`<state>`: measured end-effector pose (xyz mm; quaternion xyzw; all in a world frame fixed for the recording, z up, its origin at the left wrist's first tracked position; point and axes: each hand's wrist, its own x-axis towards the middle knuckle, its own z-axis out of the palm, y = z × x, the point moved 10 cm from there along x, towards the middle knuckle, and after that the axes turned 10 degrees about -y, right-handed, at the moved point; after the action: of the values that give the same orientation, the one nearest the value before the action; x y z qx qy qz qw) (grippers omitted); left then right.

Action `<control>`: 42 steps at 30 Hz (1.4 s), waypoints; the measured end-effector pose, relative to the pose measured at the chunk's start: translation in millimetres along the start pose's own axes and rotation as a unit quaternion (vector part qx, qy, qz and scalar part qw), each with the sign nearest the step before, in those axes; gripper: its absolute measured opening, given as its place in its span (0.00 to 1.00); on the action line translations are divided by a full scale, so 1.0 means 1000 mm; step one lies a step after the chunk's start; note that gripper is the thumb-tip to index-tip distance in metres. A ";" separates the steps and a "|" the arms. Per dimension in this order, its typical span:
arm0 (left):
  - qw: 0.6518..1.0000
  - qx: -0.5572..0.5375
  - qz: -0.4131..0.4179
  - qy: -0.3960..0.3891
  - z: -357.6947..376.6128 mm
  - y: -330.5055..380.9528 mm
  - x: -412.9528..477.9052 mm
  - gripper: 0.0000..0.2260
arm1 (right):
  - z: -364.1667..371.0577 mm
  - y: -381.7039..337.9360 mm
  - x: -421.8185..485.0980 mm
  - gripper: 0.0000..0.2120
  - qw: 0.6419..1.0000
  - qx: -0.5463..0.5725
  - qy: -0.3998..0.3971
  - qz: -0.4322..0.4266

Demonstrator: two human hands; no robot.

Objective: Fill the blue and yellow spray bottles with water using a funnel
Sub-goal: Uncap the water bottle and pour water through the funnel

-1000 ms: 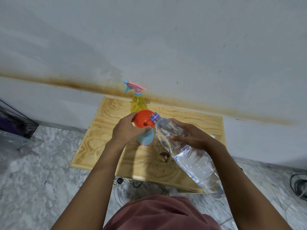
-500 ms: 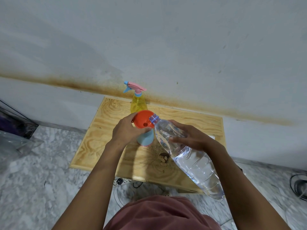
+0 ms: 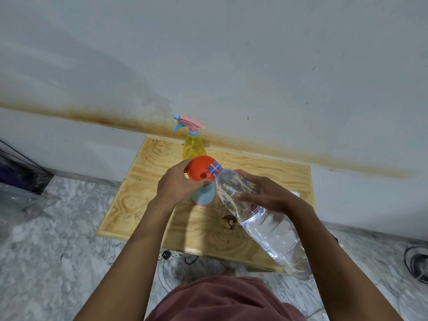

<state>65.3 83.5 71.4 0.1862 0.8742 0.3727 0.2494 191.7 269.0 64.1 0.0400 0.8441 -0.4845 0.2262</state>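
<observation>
An orange funnel (image 3: 200,169) sits in the neck of the blue spray bottle (image 3: 203,195) on the wooden table (image 3: 139,193). My left hand (image 3: 177,184) grips the funnel's rim and the bottle's top. My right hand (image 3: 264,193) holds a large clear water bottle (image 3: 266,225), tilted with its open mouth over the funnel's right rim. Behind them the yellow spray bottle (image 3: 193,148) stands upright by the wall, with its pink and blue trigger head on. Most of the blue bottle is hidden by my hand and the funnel.
A dark knot (image 3: 229,222) marks the table near the water bottle. The stained wall (image 3: 254,77) rises right behind the table. A power strip and cables (image 3: 171,254) lie on the marble floor under the front edge. A dark box (image 3: 20,172) sits far left.
The water bottle's mouth has shifted slightly further over the funnel's rim. Both hands stay in nearly the same place.
</observation>
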 end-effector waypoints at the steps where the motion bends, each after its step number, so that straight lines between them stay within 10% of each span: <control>1: 1.000 0.001 -0.001 0.000 0.000 0.000 0.000 0.38 | 0.000 0.000 0.000 0.37 1.000 -0.002 0.001 0.000; 18: 1.000 0.015 -0.002 -0.007 0.001 -0.003 0.004 0.39 | -0.018 -0.027 -0.023 0.37 0.988 -0.003 0.135 -0.073; 29: 1.000 0.014 0.003 -0.012 -0.001 -0.001 0.004 0.35 | -0.093 -0.038 -0.067 0.40 0.898 0.075 0.406 -0.155; 42: 1.000 0.017 -0.016 -0.014 0.000 0.002 0.008 0.36 | -0.115 0.006 -0.027 0.41 0.871 0.119 0.460 -0.126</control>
<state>58.9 88.6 70.5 0.1818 0.8799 0.3509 0.2639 177.8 372.8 119.9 0.1784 0.7863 -0.5324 -0.2576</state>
